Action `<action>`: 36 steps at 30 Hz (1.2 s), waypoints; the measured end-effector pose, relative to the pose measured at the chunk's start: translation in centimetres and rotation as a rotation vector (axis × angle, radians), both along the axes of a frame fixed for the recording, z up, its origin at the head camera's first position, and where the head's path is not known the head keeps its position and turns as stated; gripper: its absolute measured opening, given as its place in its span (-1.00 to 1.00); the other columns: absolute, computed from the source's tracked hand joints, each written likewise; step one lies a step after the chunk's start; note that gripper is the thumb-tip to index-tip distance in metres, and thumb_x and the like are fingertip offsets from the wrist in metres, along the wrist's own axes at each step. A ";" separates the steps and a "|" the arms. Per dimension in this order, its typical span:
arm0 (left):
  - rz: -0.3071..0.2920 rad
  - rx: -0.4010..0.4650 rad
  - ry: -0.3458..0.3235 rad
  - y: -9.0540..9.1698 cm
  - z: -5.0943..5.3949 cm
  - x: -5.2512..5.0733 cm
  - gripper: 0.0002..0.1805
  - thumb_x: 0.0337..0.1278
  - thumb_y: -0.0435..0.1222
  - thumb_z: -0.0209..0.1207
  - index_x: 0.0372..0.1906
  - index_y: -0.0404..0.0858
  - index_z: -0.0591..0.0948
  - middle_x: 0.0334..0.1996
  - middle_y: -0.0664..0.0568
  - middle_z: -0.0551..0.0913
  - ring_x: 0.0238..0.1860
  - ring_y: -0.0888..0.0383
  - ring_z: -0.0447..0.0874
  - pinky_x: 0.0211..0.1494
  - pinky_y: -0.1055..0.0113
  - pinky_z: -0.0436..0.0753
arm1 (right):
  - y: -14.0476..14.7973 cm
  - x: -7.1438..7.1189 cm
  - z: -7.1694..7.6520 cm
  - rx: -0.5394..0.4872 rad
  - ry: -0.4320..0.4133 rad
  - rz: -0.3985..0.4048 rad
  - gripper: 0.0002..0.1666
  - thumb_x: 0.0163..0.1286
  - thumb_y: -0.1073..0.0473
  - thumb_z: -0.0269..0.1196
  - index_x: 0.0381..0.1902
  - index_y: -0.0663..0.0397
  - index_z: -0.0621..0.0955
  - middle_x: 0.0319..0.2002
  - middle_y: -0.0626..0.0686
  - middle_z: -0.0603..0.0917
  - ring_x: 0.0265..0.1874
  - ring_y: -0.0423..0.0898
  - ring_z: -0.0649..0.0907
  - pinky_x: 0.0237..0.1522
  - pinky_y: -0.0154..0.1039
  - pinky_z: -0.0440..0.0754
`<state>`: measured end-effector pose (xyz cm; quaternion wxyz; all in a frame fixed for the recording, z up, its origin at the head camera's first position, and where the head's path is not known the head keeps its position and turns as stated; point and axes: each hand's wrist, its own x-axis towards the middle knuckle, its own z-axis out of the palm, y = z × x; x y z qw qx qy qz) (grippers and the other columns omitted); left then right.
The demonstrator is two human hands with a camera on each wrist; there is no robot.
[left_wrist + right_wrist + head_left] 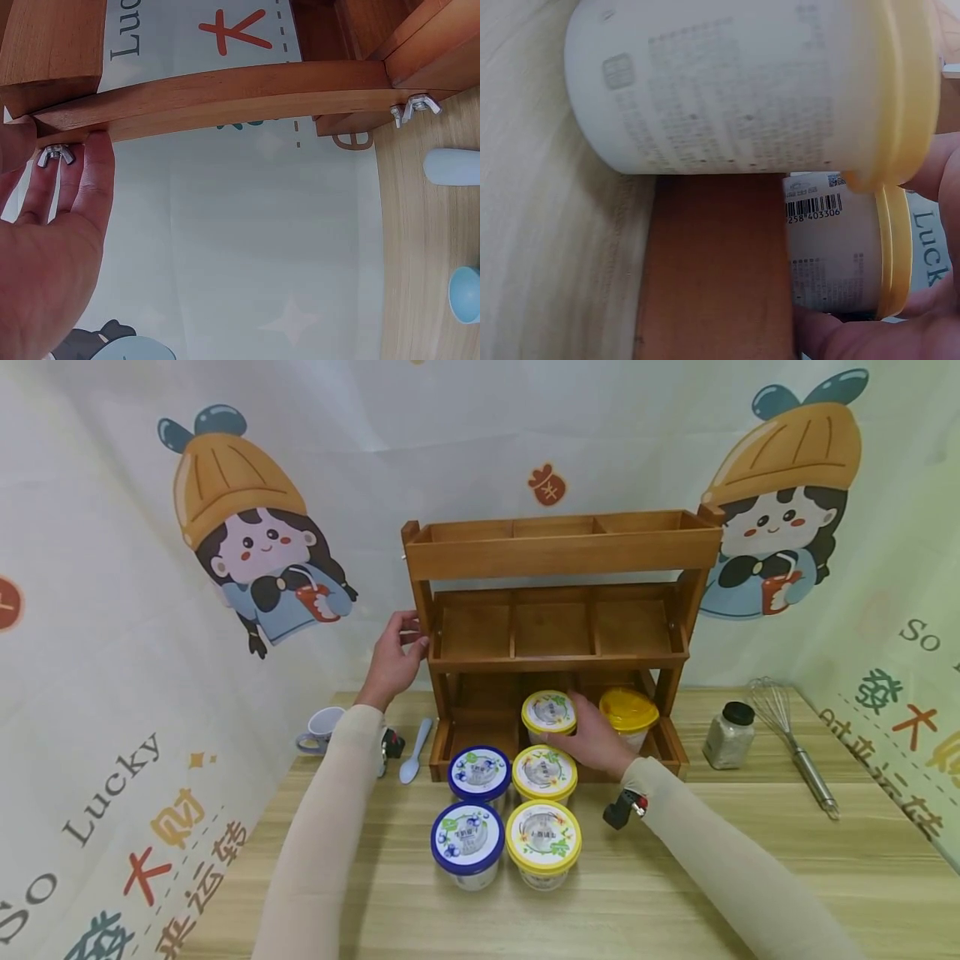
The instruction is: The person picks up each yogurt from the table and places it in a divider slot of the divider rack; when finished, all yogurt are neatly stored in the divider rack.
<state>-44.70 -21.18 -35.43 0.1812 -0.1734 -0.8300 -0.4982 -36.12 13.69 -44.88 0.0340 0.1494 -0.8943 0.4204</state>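
Observation:
My left hand (395, 662) grips the left upright of a wooden three-tier rack (562, 558). In the left wrist view, the thumb and fingers lie on either side of the post, beside a metal wing nut (55, 155). My right hand (596, 742) holds a yellow-lidded tub (549, 710) in the rack's bottom tier, behind its front board (716, 262). To its right in that tier stands another tub with a crumpled yellow cover (628, 708). In front of the rack are two yellow-lidded tubs (543, 837) and two blue-lidded tubs (467, 837).
A white mug (325, 723) and a pale blue spoon (415, 752) are left of the rack. On the right are a black-capped jar (731, 735) and a wire whisk (795, 747). A printed cloth (465, 443) hangs behind the wooden table (637, 902).

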 end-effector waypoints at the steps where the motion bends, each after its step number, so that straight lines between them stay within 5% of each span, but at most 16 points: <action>1: 0.003 -0.002 -0.002 0.0 0.0 0.0 -0.52 0.58 -0.37 0.12 0.47 -0.23 0.37 0.28 -0.24 0.52 0.37 -0.18 0.58 0.31 -0.10 0.73 | 0.0 0.0 -0.1 -0.004 -0.007 -0.002 0.18 0.36 -0.07 0.44 0.63 0.39 0.09 0.48 0.43 0.39 0.42 0.35 0.48 0.53 0.31 0.42; 22: -0.007 -0.016 -0.005 -0.2 -0.1 -0.1 -0.51 0.59 -0.35 0.11 0.48 -0.21 0.35 0.30 -0.23 0.50 0.39 -0.18 0.56 0.33 -0.13 0.70 | -0.5 0.3 0.4 0.047 -0.075 -0.067 0.10 0.44 -0.08 0.34 0.64 0.38 0.10 0.52 0.44 0.34 0.46 0.34 0.44 0.55 0.28 0.40; 29: 0.005 -0.021 -0.007 -0.2 0.0 -0.1 -0.51 0.60 -0.34 0.10 0.50 -0.21 0.35 0.32 -0.23 0.50 0.41 -0.18 0.55 0.36 -0.12 0.68 | 0.1 1.6 1.5 0.059 -0.034 -0.042 0.09 0.45 -0.09 0.34 0.66 0.32 0.09 0.58 0.41 0.27 0.51 0.36 0.38 0.58 0.31 0.35; 36: 0.002 -0.017 -0.006 -0.1 0.1 0.1 -0.52 0.60 -0.35 0.10 0.48 -0.23 0.35 0.32 -0.25 0.49 0.41 -0.22 0.54 0.35 -0.14 0.69 | 0.9 3.6 2.2 0.024 -0.002 0.031 0.06 0.48 -0.04 0.35 0.67 0.29 0.09 0.58 0.41 0.26 0.43 0.33 0.49 0.39 0.28 0.58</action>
